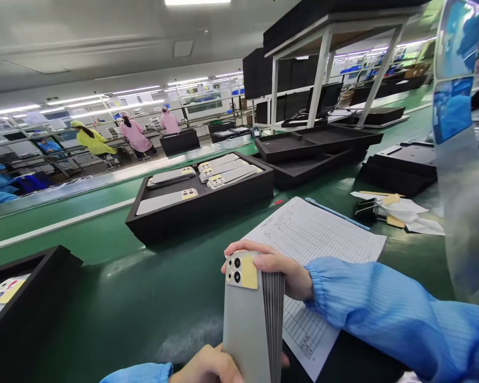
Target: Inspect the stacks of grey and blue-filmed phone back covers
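Observation:
A thick stack of grey phone back covers (245, 319) stands upright before me, its layered edges facing right. The front cover has a yellow film patch and dark camera rings near its top. My right hand (281, 266) is closed over the upper end, thumb on the yellow film and fingers behind. Down at the bottom edge, my left hand (211, 366) grips the lower end of the stack, partly cut off by the frame. Behind the stack a printed form sheet (315, 229) lies on the green bench.
A black tray (199, 213) holds several piles of covers; another black tray (32, 298) is at left. Empty-looking black trays (315, 143) are stacked at back right. A blue pen (337, 214), a binder clip (365, 210) and paper scraps lie rightward. People in coveralls (134, 135) sit beyond.

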Demonstrator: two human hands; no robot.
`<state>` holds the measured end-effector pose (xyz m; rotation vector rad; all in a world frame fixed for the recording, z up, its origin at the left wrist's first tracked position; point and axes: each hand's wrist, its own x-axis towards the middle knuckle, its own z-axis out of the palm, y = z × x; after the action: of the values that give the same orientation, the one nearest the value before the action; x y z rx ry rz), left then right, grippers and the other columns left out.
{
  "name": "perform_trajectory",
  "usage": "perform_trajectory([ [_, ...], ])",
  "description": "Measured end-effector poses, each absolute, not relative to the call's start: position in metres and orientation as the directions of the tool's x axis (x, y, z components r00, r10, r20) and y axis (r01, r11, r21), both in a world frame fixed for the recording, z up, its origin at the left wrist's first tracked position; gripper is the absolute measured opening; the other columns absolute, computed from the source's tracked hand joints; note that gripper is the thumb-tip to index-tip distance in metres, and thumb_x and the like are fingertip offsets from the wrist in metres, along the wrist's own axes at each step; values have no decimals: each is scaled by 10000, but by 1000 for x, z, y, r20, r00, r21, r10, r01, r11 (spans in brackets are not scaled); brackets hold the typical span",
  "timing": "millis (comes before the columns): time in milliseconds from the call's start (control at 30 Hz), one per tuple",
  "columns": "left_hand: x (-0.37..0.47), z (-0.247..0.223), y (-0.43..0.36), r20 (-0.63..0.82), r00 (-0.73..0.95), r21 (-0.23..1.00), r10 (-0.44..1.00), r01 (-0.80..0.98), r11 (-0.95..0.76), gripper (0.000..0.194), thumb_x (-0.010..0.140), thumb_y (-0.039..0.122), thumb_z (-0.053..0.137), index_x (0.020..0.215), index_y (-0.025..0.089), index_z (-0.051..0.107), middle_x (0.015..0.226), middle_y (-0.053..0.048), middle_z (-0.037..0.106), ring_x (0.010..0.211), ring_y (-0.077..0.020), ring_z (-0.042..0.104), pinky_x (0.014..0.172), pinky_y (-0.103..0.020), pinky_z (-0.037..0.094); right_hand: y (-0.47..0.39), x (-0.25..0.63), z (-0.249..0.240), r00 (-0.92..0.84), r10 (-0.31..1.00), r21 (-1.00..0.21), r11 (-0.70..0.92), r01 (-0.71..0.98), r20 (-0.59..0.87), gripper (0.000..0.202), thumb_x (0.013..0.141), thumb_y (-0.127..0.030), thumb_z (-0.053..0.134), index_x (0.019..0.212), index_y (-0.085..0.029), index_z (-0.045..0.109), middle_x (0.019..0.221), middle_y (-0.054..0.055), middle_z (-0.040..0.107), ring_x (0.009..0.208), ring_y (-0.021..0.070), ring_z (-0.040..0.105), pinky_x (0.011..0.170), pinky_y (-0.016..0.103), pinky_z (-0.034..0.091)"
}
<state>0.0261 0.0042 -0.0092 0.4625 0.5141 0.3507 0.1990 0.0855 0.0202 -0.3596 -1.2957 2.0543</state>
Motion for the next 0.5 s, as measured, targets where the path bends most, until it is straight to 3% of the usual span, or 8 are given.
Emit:
perform_trajectory([
  [133, 28, -6, 0, -428, 666, 513, 611, -377, 771, 332, 658, 355, 644, 890, 119, 661, 761, -46, 691, 691, -150, 609, 645, -247, 423, 83, 197, 19, -718, 694, -890, -290, -351, 57, 377, 704, -351, 582, 1019, -154, 521, 905, 67, 593, 798, 170, 572, 713, 312, 413],
  [300, 30, -7, 1, -564, 656, 379, 501, -334, 863, 510, 728, 539, 515, 837, 66, 672, 713, -59, 695, 656, -151, 630, 638, -241, 451, 80, 195, 19, -789, 614, -918, -300, -260, 23, 398, 723, -405, 584, 1015, -136, 554, 960, 83, 578, 858, 190, 552, 805, 357, 382],
  [500, 30, -7, 3, -544, 671, 313, 504, -394, 864, 572, 706, 595, 497, 842, 68, 673, 740, -87, 714, 666, -180, 650, 670, -281, 478, 83, 198, 16, -845, 519, -912, -271, -308, 131, 685, 676, -586, 562, 1181, -131, 474, 1128, 113, 481, 976, 220, 482, 876, 379, 336],
])
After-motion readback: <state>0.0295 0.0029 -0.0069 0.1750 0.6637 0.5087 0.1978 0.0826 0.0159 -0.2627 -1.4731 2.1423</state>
